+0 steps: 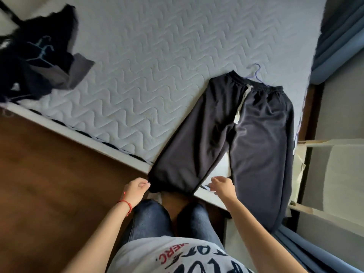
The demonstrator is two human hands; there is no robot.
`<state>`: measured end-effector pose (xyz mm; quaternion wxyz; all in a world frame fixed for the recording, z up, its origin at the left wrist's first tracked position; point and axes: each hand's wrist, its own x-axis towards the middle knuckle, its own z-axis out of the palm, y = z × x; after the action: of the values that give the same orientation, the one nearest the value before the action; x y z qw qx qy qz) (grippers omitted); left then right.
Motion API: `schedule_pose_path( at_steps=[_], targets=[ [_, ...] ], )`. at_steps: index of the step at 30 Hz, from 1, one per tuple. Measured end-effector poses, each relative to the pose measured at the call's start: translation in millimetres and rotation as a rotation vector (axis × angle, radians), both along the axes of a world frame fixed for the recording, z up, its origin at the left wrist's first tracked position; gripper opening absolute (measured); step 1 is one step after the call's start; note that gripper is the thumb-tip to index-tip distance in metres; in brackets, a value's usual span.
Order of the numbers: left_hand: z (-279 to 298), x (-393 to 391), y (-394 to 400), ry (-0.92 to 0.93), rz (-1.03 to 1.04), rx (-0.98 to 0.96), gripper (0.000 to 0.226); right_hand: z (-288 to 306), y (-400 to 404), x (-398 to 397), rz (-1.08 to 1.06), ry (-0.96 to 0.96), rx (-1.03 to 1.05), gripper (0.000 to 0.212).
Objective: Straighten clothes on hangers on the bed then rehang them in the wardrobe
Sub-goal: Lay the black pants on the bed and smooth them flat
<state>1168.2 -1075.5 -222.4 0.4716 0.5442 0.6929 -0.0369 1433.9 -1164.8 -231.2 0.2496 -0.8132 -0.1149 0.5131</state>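
Observation:
Dark sweatpants (262,134) with a white drawstring lie spread on the quilted mattress (149,56), their legs hanging over the bed's near edge. A purple hanger (257,73) pokes out from under the waistband. My left hand (136,189) pinches the cuff of the left trouser leg at the bed edge. Just right of that cuff, beside the inner edge of the other leg, my right hand (221,186) hovers with loosely curled fingers and holds nothing.
A heap of dark clothes (35,62) with light blue hangers lies at the bed's far left corner. Wooden floor (49,184) spreads to the left. A white cloth frame (315,174) and blue curtains (338,36) stand on the right.

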Motion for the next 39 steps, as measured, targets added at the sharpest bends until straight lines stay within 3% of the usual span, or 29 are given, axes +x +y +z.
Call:
schedule_pose_path(
  at_steps=[11,13,14,16,17,20,23,32,39],
  targets=[
    [16.8,-196.3,-9.6,-0.111,0.397,-0.037,0.013,27.1,89.1,-133.0,0.145,0.068,-0.007,0.023],
    [17.4,-235.6,-6.7,-0.135,0.498,-0.045,0.022,31.3,115.1,-161.9,0.142,0.17,-0.001,0.018],
    [17.6,-255.1,-3.8,-0.14,0.545,-0.042,0.022,33.6,128.4,-177.8,0.172,0.318,0.004,0.021],
    [22.4,-290.7,3.8,-0.14,0.621,-0.039,0.022,23.3,151.7,-208.1,0.289,0.435,0.114,0.05],
    [24.8,-306.6,7.9,-0.14,0.65,-0.036,0.023,26.1,163.1,-224.5,0.333,0.396,0.048,0.051],
    [30.2,-342.6,22.2,-0.149,0.7,-0.027,0.024,33.8,193.7,-266.1,0.358,0.166,-0.045,0.021],
    [31.6,-364.3,46.1,-0.182,0.72,-0.032,0.022,32.1,222.0,-302.8,0.378,0.134,-0.062,0.024],
    [32.4,-423.5,164.2,-0.244,0.756,-0.055,0.017,16.8,321.9,-356.3,0.329,0.195,-0.153,0.029],
    [30.3,-500.1,231.0,-0.147,0.91,-0.135,0.019,16.5,453.2,-427.2,0.391,0.198,-0.164,0.029]
  ],
)
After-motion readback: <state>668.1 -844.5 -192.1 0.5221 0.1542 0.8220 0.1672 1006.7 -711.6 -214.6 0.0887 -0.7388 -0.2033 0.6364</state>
